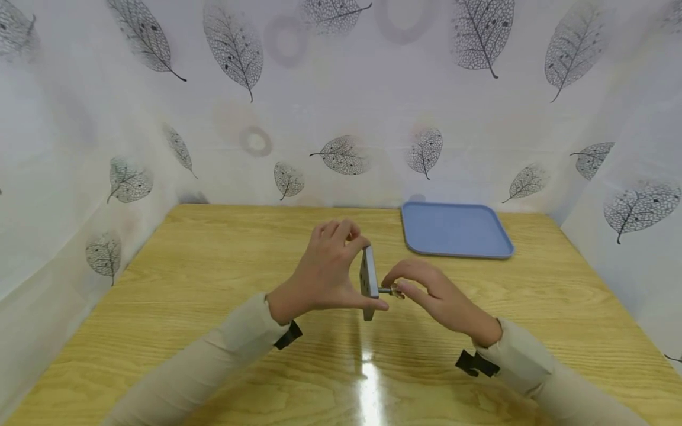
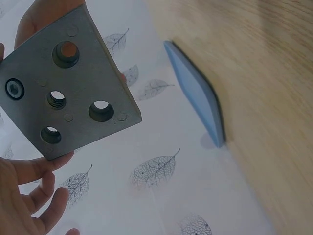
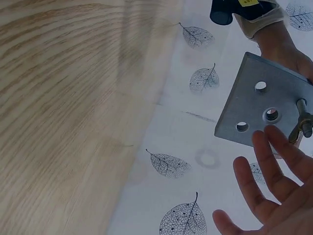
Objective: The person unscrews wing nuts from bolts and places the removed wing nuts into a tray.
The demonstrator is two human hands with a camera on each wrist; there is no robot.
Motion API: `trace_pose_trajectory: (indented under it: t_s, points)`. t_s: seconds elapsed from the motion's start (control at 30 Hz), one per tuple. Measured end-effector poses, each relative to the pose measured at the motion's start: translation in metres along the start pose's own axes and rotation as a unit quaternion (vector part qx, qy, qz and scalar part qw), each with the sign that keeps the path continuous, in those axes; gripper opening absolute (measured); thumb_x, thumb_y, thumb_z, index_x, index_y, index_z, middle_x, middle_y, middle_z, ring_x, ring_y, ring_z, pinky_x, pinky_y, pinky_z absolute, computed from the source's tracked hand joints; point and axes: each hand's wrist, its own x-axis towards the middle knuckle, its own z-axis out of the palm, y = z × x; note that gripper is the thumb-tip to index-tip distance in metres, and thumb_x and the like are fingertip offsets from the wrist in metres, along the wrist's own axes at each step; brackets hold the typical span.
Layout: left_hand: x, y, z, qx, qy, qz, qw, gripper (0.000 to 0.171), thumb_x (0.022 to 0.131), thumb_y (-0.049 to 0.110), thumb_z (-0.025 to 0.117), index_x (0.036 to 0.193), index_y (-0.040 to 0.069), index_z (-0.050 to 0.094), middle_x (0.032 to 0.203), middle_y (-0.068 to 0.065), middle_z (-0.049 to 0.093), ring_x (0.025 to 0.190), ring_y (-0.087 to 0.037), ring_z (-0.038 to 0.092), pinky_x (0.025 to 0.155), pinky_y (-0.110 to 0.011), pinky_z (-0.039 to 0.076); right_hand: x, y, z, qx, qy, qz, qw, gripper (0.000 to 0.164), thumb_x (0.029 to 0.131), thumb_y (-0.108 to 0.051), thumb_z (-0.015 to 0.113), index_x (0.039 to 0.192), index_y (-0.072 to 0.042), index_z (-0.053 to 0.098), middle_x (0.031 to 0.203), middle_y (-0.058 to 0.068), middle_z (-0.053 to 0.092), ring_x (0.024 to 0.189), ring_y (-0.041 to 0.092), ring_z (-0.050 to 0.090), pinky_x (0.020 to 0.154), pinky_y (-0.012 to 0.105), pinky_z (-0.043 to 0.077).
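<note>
My left hand (image 1: 327, 269) holds a square grey metal plate (image 1: 369, 273) upright by its edges, thumb below and index finger on top. Several round holes pass through the plate (image 2: 78, 88), as the left wrist view shows. From the right-hand face sticks a threaded bolt (image 3: 301, 106) carrying a brass-coloured wing nut (image 3: 304, 125). Around that wing nut are the thumb and index finger of my right hand (image 1: 439, 296), pinching it. The other right fingers (image 3: 264, 188) spread out beside the plate in the right wrist view, and the right thumb is hidden there.
A blue tray (image 1: 455, 231) lies at the back right of the wood-grain table (image 1: 240, 248). Behind the table and at its sides hangs a white curtain (image 1: 362, 112) printed with leaves. Both wrists carry black straps (image 1: 289, 335).
</note>
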Motion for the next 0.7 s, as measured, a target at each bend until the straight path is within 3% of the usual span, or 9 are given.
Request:
trace_pose_trajectory:
  t_s: [0.17, 0.33, 0.47, 0.57, 0.63, 0.7]
  points:
    - [-0.0002, 0.0004, 0.0000, 0.000, 0.006, 0.002, 1.0000, 0.084, 0.046, 0.079, 0.071, 0.099, 0.014, 0.061, 0.101, -0.002, 0.046, 0.093, -0.019, 0.043, 0.089, -0.041, 0.035, -0.0002, 0.0006, -0.0002, 0.028, -0.020, 0.023, 0.999, 0.020, 0.095, -0.003, 0.049, 0.105, -0.013, 0.064, 0.099, 0.001, 0.066, 0.086, 0.006, 0.058, 0.072, 0.027, 0.048]
    - [-0.0003, 0.0007, -0.0003, 0.000, 0.005, 0.001, 1.0000, 0.084, 0.046, 0.079, 0.071, 0.099, 0.014, 0.061, 0.100, -0.002, 0.046, 0.093, -0.019, 0.043, 0.089, -0.041, 0.035, -0.0007, 0.0013, 0.0009, 0.012, -0.003, 0.011, 1.000, 0.019, 0.091, -0.004, 0.057, 0.104, -0.015, 0.064, 0.098, -0.002, 0.066, 0.085, 0.005, 0.058, 0.075, 0.028, 0.049]
    - [-0.0001, 0.0001, 0.0000, 0.000, 0.002, 0.001, 1.0000, 0.086, 0.046, 0.080, 0.070, 0.100, 0.014, 0.061, 0.100, -0.002, 0.046, 0.093, -0.019, 0.043, 0.089, -0.040, 0.035, 0.0005, 0.0020, 0.0023, -0.019, 0.026, -0.036, 0.999, 0.021, 0.085, -0.002, 0.064, 0.101, -0.015, 0.065, 0.095, -0.004, 0.066, 0.087, 0.006, 0.059, 0.078, 0.028, 0.049]
    - [0.0000, 0.0000, 0.0001, 0.002, 0.004, 0.003, 1.0000, 0.086, 0.047, 0.080, 0.070, 0.100, 0.014, 0.062, 0.101, -0.003, 0.046, 0.093, -0.019, 0.043, 0.089, -0.041, 0.035, 0.0017, 0.0024, 0.0034, -0.050, 0.050, -0.081, 0.994, 0.014, 0.086, -0.008, 0.065, 0.099, -0.015, 0.065, 0.092, -0.004, 0.065, 0.084, 0.007, 0.057, 0.083, 0.028, 0.045]
    - [0.0001, 0.0001, 0.0002, 0.005, 0.004, 0.003, 1.0000, 0.085, 0.047, 0.080, 0.070, 0.101, 0.014, 0.062, 0.101, -0.002, 0.046, 0.093, -0.019, 0.043, 0.089, -0.041, 0.036, 0.0022, 0.0027, 0.0043, -0.084, 0.070, -0.113, 0.988, 0.008, 0.090, -0.018, 0.062, 0.096, -0.014, 0.065, 0.090, -0.004, 0.064, 0.085, 0.009, 0.057, 0.093, 0.030, 0.040]
    - [0.0002, 0.0001, 0.0001, 0.006, 0.005, 0.004, 1.0000, 0.086, 0.047, 0.080, 0.070, 0.101, 0.014, 0.062, 0.101, -0.003, 0.046, 0.093, -0.019, 0.043, 0.088, -0.041, 0.036, 0.0023, 0.0036, 0.0057, -0.130, 0.094, -0.154, 0.975, 0.016, 0.093, -0.025, 0.057, 0.093, -0.012, 0.066, 0.089, -0.002, 0.065, 0.085, 0.012, 0.058, 0.101, 0.033, 0.034]
